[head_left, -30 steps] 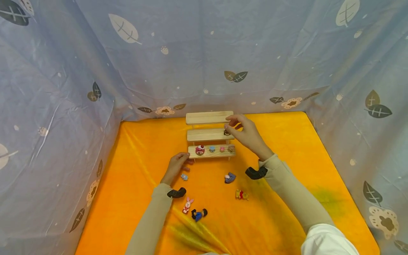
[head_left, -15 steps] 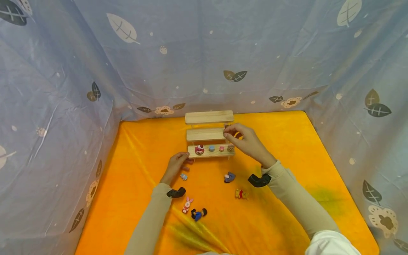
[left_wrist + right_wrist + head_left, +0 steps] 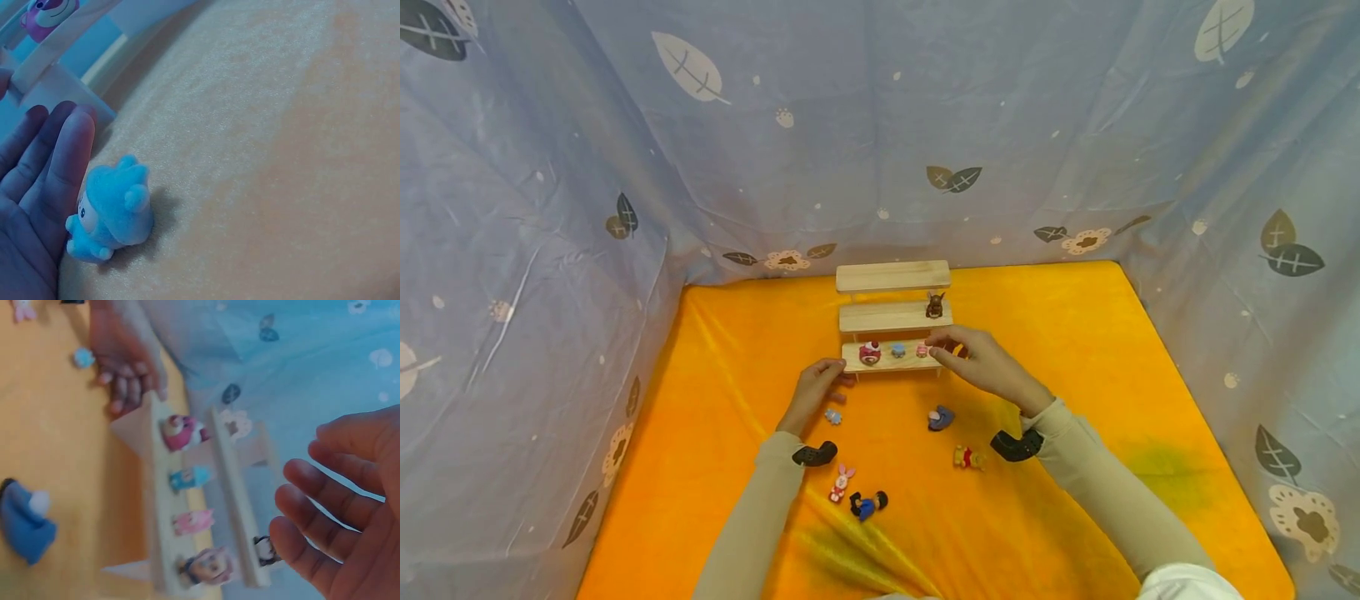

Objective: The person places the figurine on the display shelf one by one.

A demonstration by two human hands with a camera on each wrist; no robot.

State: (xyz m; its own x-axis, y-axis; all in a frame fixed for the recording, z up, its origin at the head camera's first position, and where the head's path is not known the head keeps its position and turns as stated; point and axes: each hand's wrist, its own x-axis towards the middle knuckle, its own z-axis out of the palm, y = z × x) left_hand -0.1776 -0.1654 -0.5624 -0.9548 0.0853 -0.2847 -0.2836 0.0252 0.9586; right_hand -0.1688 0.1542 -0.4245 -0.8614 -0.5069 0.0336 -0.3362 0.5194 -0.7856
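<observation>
A wooden three-tier stand point(image 3: 880, 317) is at the back of the cloth. A brown figure point(image 3: 934, 305) sits at the right end of its middle tier. Along the front tier are a magenta-and-white figure point(image 3: 870, 353), a blue one point(image 3: 898, 351), a pink one point(image 3: 922, 350) and, in the right wrist view, a brownish one point(image 3: 209, 565). My left hand point(image 3: 814, 390) touches the front tier's left end, fingers fairly straight, beside a light blue figure point(image 3: 115, 209). My right hand point(image 3: 988, 367) hovers by the front tier's right end; its fingers are spread and empty in the right wrist view point(image 3: 344, 500).
On the orange cloth point(image 3: 1060, 500) lie a blue-grey figure point(image 3: 940, 417), a yellow figure in red point(image 3: 968, 457), a pink long-eared figure point(image 3: 842, 483) and a figure in dark blue point(image 3: 868, 505). Patterned curtains point(image 3: 880, 125) stand behind and at both sides.
My right hand has let go of the brown figure, which now stands on the middle tier, and has moved down and toward me. My left hand has stayed in place.
</observation>
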